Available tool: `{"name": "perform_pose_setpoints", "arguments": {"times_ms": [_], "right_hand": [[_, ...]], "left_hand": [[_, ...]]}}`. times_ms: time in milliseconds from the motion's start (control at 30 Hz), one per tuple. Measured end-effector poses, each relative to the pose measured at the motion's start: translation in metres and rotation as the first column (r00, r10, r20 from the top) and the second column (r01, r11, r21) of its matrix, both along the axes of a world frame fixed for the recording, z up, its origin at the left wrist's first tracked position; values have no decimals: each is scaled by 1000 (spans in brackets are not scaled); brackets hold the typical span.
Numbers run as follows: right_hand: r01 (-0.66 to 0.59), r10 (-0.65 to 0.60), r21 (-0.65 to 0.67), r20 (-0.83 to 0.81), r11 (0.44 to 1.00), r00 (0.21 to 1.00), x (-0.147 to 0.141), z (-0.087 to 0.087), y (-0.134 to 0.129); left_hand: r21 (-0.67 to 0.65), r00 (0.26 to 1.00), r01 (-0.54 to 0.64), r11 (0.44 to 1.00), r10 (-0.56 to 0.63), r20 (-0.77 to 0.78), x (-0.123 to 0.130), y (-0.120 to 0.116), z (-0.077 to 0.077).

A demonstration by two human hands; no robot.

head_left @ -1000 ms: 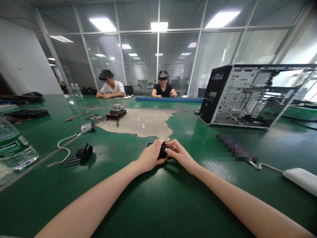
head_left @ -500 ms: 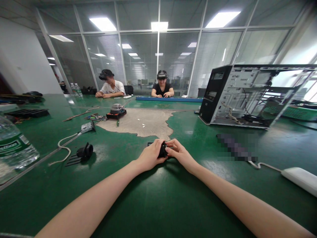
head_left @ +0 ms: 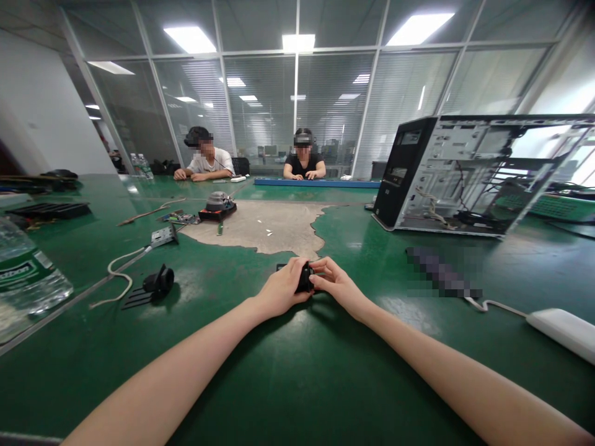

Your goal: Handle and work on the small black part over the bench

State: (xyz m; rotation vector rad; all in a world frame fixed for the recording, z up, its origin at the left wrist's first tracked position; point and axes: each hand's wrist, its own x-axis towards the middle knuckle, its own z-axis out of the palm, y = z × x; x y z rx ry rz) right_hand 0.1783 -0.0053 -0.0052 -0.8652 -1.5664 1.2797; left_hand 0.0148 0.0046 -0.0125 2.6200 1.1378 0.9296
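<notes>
A small black plastic part [head_left: 304,280] is between my two hands, low over the green table; its exact kind is hidden by the fingers. My left hand [head_left: 284,288] is closed round it from the left, and a dark end sticks out beyond the knuckles. From the right, my right hand [head_left: 338,285] pinches its near side with thumb and fingertips. To the left lies another black plastic piece [head_left: 160,282] with a round body and several thin prongs, touched by neither hand.
An opened computer case [head_left: 404,179] stands at the right, near a white power strip [head_left: 562,331] and a blurred-out dark object [head_left: 437,272]. At left are a water bottle [head_left: 28,272], a metal bracket with cable [head_left: 163,235] and a heatsink-like part [head_left: 217,204]. Two people sit opposite.
The view has shifted very slightly. Both hands keep the same hold on the black part, with hardly any finger movement visible.
</notes>
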Motion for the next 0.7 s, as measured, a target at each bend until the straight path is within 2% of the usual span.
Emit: {"name": "perform_pose_setpoints", "arguments": {"times_ms": [100,200,267,333,400,533,600,700], "right_hand": [[71,-73,71,23,995,997,-1,-2,0],[216,-226,151,53,965,973,2,-2,2],[299,-310,141,66,944,948,8,-3,5],[346,-351,77,65,935,934,13,-5,9],[316,-317,22,52,948,947,15,-6,11],[78,-77,-20,13,997,997,8,-5,12],[32,-32,-49,4,998,999,3,-4,12],[45,-45,-59,5,997,999,0,-4,10]], "left_hand": [[-12,1000,1,1000,-1,-1,0,-1,1],[-26,1000,-13,1000,13,-3,0,-3,3],[-30,1000,-31,999,30,-6,0,-4,4],[-29,999,-37,999,37,-8,0,-4,4],[-24,999,-38,999,38,-10,-1,-4,4],[-13,1000,-16,1000,16,-21,-1,-1,2],[-9,1000,-8,1000,8,-24,0,0,2],[-5,1000,-5,1000,5,-24,0,-1,2]]}}
